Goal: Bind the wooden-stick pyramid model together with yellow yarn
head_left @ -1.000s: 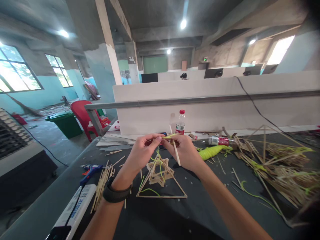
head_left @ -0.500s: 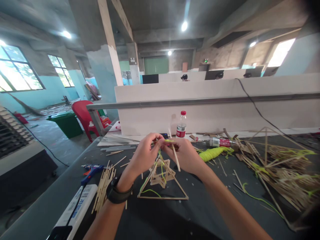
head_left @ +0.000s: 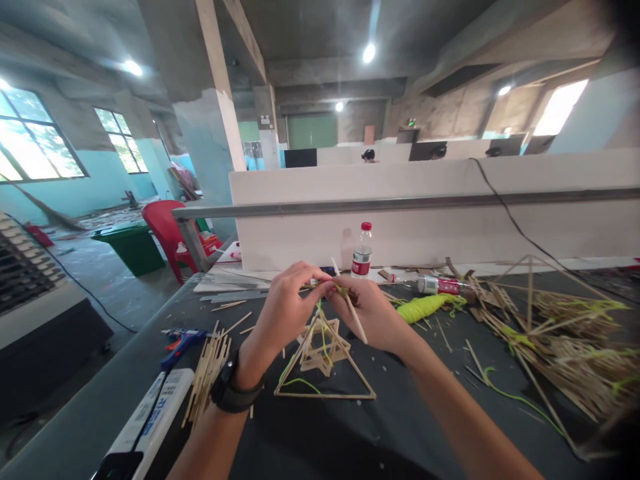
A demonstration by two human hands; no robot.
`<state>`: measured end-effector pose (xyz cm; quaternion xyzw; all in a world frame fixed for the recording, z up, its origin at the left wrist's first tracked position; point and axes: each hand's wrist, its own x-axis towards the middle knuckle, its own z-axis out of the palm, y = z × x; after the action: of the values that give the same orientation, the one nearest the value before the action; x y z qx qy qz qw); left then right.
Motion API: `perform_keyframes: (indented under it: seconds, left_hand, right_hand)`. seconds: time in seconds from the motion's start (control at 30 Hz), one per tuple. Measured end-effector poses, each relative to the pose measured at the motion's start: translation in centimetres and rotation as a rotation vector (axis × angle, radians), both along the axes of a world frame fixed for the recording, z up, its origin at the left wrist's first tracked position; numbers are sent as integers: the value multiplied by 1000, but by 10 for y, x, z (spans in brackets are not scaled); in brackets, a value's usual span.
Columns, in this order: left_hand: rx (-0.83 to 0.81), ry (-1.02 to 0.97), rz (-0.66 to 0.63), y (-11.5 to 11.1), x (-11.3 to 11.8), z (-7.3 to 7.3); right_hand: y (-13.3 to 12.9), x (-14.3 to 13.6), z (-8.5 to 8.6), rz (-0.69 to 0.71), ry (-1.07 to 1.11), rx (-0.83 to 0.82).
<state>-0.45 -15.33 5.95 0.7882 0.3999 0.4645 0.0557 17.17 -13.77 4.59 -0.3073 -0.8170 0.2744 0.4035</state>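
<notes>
Together, hands (head_left: 286, 305) pinch wooden stick (head_left: 357, 321), yellow-green string (head_left: 343, 291); red bottle label (head_left: 361, 263), blue power-strip lettering (head_left: 156, 408) illegible.

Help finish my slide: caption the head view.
Left hand meets right hand, which holds a wooden stick, above a triangular frame.

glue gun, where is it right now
In the head view, the blue glue gun lies on the table's left side, between the loose sticks and the table's left edge, just beyond the white power strip.

Workshop-like room, unfinished concrete ceiling (head_left: 320, 40).
</notes>
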Motion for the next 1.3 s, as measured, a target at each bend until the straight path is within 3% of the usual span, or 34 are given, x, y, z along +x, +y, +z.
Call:
perform_keyframes:
  seconds: [0.27, 0.5, 0.6, 0.8, 1.07, 1.3]
  left_hand:
    - [158, 124, 83, 2, 0, -2]
    - [-63, -32, 93, -2, 0, 0]
    - [-168, -138, 34, -5, 0, 5]
    - [-328, -297, -121, -10, 2, 10]
    - [-422, -306, -172, -13, 4, 11]
    - [-478, -338, -225, -14, 6, 9]
  right_hand:
    - [0, 1, 4, 279, 219, -259]
    - [6, 2, 3, 39, 245, -167]
    - [11, 6, 3, -20, 293, -174]
    - [12, 11, 6, -35, 353, -140]
    - [8, 14, 8, -68, 377, -48]
    - [5, 16, 9, -42, 312, -67]
